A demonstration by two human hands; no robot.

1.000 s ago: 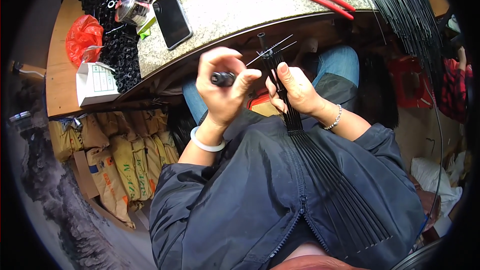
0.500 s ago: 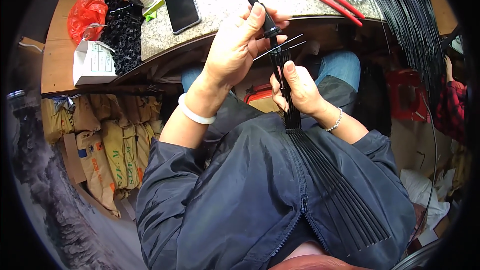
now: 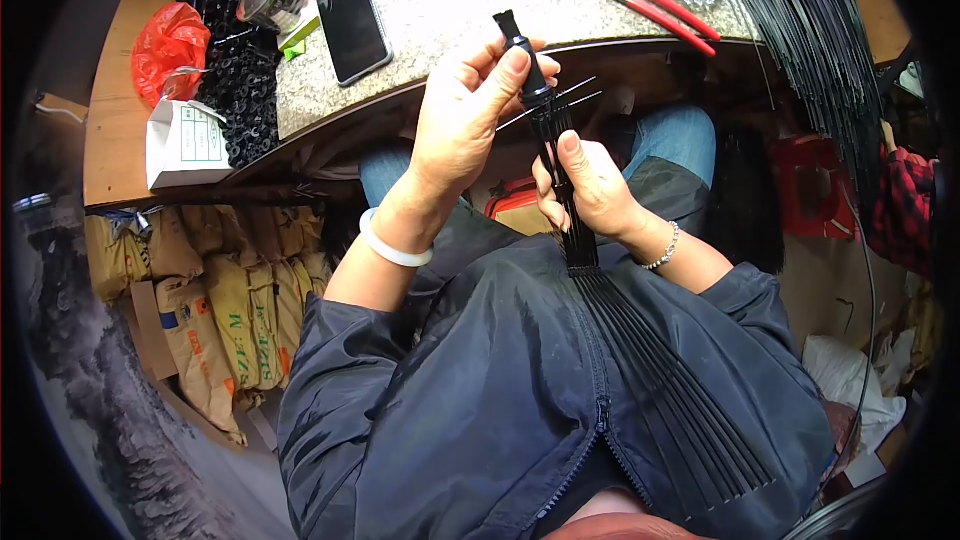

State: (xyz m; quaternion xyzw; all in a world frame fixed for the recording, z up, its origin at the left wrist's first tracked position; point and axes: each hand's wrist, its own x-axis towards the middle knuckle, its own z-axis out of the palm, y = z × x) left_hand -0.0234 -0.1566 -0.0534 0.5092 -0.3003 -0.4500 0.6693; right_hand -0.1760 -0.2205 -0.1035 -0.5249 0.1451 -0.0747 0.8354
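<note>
A folded black umbrella frame (image 3: 577, 252) stands between my hands, its thin ribs (image 3: 680, 380) fanning down over my dark jacket. My left hand (image 3: 455, 115), with a white bangle at the wrist, is closed around the black tubular fitting (image 3: 537, 90) at the frame's upper end. The thumb lies along the fitting, while the other fingers are partly hidden behind it. Lower down, my right hand (image 3: 595, 190) grips the bundle of ribs, thumb in front. A few thin rods stick out sideways just below the fitting.
On the bench (image 3: 300, 100) lie a phone (image 3: 354, 25), red-handled pliers (image 3: 640, 2) and a heap of black parts (image 3: 245, 90). A red bag (image 3: 170, 50) and white box (image 3: 187, 145) sit left. Long black rods (image 3: 815, 40) overhang the right side; filled sacks (image 3: 230, 310) stand below left.
My left hand and the black fitting have come down toward the ribs, so the fitting's collar now sits closer to the sideways rods. The right hand keeps its grip.
</note>
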